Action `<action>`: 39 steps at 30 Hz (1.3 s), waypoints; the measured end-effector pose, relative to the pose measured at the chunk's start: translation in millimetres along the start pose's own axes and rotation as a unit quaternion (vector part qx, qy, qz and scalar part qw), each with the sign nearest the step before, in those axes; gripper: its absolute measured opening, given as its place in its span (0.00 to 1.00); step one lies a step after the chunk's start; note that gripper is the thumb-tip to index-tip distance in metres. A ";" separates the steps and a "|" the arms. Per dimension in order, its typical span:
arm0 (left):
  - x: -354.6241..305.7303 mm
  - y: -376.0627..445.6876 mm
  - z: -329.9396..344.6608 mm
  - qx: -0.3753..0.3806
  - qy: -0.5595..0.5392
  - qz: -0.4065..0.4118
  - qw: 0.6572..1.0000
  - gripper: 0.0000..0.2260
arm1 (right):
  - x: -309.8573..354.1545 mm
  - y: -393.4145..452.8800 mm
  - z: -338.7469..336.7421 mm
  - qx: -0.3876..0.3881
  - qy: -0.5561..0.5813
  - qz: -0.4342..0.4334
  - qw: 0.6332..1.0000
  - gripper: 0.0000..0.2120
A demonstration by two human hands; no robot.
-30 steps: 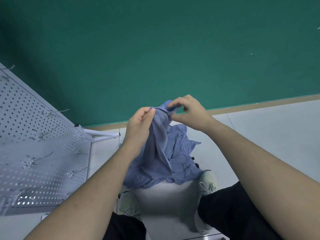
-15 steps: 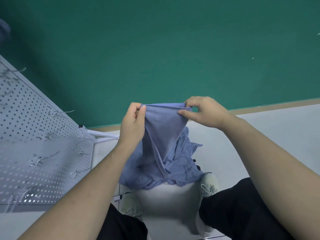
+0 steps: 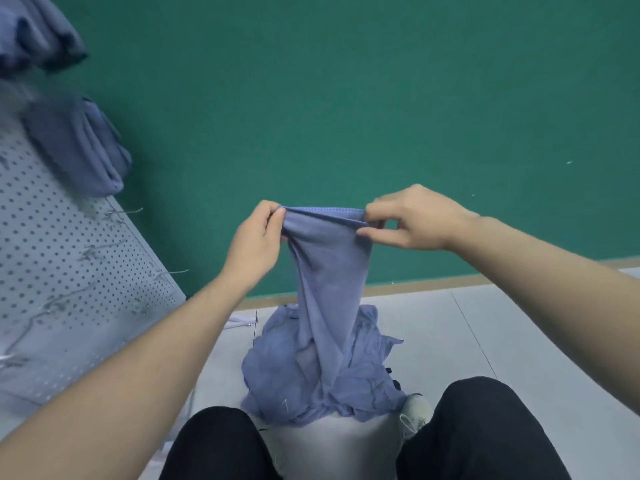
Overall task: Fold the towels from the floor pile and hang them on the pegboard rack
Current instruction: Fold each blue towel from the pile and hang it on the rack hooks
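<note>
Looking at maybe the early-middle of this one: two folded towels (image 3: 79,147) are already hanging on the pegboard rack (image 3: 69,258), and I'm seeing my left hand (image 3: 254,242) and right hand (image 3: 412,220) each pinching a top corner of a blue towel (image 3: 329,268), stretching its hem out. Its tail is trailing into the floor pile (image 3: 322,372), so folding, hanging and the rest of that heap are still waiting.

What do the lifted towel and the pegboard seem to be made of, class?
Towel: thin, soft woven cloth, probably microfibre; it drapes limply, matte, with a stitched hem. Pegboard: likely painted sheet metal; rigid, pale grey, evenly punched holes, wire hooks.
</note>
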State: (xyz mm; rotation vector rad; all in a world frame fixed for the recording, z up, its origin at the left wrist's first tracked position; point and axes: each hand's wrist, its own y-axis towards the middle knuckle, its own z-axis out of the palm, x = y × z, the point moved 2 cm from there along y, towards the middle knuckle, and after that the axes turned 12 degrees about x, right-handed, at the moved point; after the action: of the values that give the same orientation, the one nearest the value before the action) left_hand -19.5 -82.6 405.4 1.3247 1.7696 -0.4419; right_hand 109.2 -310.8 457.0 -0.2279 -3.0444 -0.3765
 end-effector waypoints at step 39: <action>-180.7 -59.8 -71.3 0.056 -0.465 -0.098 0.878 0.11 | 105.6 -6.0 -118.4 0.038 0.671 0.270 0.689 0.08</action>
State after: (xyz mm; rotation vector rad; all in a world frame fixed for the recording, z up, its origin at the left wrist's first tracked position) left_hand -91.3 -163.1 577.6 0.7652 1.0514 -1.0949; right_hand 9.6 -331.2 579.0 -0.5180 -1.4238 -0.1943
